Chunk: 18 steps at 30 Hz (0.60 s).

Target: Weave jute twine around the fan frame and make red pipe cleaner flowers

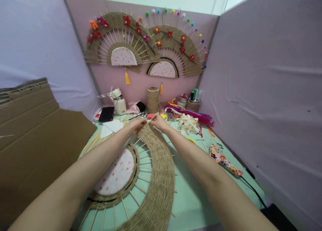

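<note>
Head view: on the counter (193, 200) before me, the twine fan (163, 167) looks mostly woven, its dotted centre (119, 174) set; flowers (127, 20), like those on the 2 wall fans (114, 20), are absent. My left hand (138, 122) pinches its far end; my right hand's (158, 121) pressed fingertips hide what they hold. Its near edge is cut off.
</note>
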Tool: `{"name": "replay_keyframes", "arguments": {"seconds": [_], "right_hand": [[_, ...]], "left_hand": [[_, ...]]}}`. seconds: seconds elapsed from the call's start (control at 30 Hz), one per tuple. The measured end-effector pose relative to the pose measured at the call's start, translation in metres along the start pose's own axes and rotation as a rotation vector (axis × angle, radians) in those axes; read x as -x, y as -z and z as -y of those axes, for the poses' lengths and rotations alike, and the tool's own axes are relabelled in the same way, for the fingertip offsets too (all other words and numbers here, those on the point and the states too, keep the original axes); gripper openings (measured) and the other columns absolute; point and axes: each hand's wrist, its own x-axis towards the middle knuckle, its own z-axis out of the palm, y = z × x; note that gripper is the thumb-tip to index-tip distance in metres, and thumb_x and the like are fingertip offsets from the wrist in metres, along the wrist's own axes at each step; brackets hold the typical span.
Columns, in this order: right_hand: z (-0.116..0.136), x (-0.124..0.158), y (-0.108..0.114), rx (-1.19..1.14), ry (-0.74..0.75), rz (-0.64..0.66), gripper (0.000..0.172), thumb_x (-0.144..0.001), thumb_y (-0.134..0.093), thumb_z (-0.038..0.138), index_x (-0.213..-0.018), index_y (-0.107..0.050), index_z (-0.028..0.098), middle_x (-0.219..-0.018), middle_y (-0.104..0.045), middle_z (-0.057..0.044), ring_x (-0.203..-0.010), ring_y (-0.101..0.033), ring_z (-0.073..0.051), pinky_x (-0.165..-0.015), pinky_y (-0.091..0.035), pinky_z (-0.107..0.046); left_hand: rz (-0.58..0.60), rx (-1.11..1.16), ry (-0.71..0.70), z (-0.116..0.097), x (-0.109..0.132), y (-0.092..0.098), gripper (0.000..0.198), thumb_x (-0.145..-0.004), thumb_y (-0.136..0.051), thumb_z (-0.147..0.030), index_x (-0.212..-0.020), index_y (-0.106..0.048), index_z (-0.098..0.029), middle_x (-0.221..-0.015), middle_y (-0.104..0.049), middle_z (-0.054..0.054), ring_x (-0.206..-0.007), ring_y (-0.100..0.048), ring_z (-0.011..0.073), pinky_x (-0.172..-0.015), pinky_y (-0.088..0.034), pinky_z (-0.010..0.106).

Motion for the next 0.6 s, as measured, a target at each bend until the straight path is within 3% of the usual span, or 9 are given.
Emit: {"name": "replay_keyframes", "arguments": {"seconds": [0.6], "right_hand": [[-0.003, -0.001, 0.0, -0.002, 0.004, -0.002, 0.023, -0.052, -0.055, 0.019, -0.073, -0.044, 0.018, -0.059, -0.051, 0.007, -0.057, -0.048, -0.011, -0.055, -0.034, -0.021]], "left_hand": [[0.013, -0.028, 0.026, 0.004, -0.012, 0.0, 0.026, -0.058, -0.055, -0.011, -0.044, -0.035, -0.02, -0.03, -0.03, -0.008, -0.029, -0.026, 0.0051, -0.034, -0.019, 0.02]]}}
